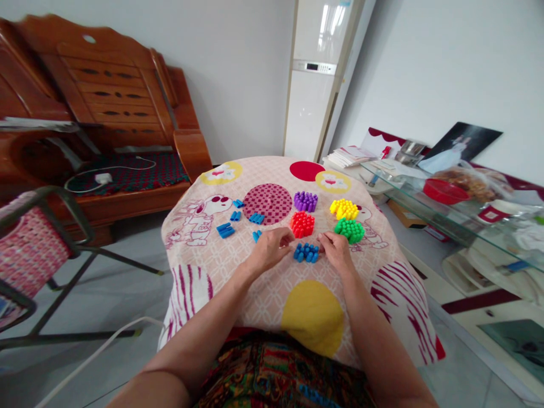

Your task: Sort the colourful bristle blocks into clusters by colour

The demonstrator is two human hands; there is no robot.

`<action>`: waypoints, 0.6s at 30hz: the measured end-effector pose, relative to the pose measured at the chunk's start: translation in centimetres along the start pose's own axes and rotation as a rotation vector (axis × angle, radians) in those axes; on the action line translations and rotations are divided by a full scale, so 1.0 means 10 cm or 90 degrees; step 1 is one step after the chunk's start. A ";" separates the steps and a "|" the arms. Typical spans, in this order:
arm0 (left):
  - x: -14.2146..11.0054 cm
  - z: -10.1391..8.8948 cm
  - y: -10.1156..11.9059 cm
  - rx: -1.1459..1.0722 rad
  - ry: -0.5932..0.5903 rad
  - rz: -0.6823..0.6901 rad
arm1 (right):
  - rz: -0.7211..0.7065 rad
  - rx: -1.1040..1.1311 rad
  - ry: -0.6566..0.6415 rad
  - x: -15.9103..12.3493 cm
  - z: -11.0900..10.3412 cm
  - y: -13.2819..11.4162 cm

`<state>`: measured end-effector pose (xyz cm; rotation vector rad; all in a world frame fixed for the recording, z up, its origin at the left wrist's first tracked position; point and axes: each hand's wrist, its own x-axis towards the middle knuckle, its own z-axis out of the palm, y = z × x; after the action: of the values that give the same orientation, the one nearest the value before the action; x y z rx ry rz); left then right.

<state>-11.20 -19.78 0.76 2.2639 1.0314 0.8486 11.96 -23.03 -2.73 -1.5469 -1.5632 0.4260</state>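
Note:
A cluster of small blue pegs [306,253] stands upright on the cloth-covered table between my hands. My left hand [271,249] is just left of it, fingers bent and a gap showing between thumb and forefinger. On the cluster's right, close by, my right hand [336,249] has its fingers loosely curved, with nothing visible in them. Just beyond is a bunch of red pegs [302,224]. Green pegs [349,230] stand past my right hand. Loose blue pegs lie to the left, including a row [256,219] and a group [225,230]; one blue piece [257,236] is partly behind my left hand.
Purple pegs [305,201] and yellow pegs [344,209] stand farther back on the patterned tablecloth [238,272]. A glass shelf unit [467,221] with a red bowl [445,191] is on the right. A wooden bench [114,102] and a metal-framed chair [85,249] are on the left.

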 end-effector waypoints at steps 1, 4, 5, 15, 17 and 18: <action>0.03 -0.08 -0.04 0.029 0.022 -0.016 | -0.002 0.000 0.000 0.00 0.00 0.00; 0.17 -0.32 -0.25 0.142 0.103 -0.076 | -0.007 -0.005 0.002 0.00 0.00 0.00; 0.22 -0.38 -0.34 0.184 0.123 -0.098 | -0.008 -0.005 0.003 0.00 0.00 0.00; 0.29 -0.40 -0.86 0.273 0.102 -0.182 | -0.014 -0.006 0.004 0.01 -0.01 -0.02; 0.27 -0.42 -0.85 0.249 0.122 -0.180 | -0.012 -0.001 0.005 0.00 -0.01 -0.02; 0.26 -0.43 -0.84 0.236 0.132 -0.179 | -0.011 0.000 0.004 0.00 -0.01 -0.01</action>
<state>-16.91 -12.06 -1.05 2.2728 1.6773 0.8367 11.93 -23.06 -2.57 -1.5318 -1.5698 0.4111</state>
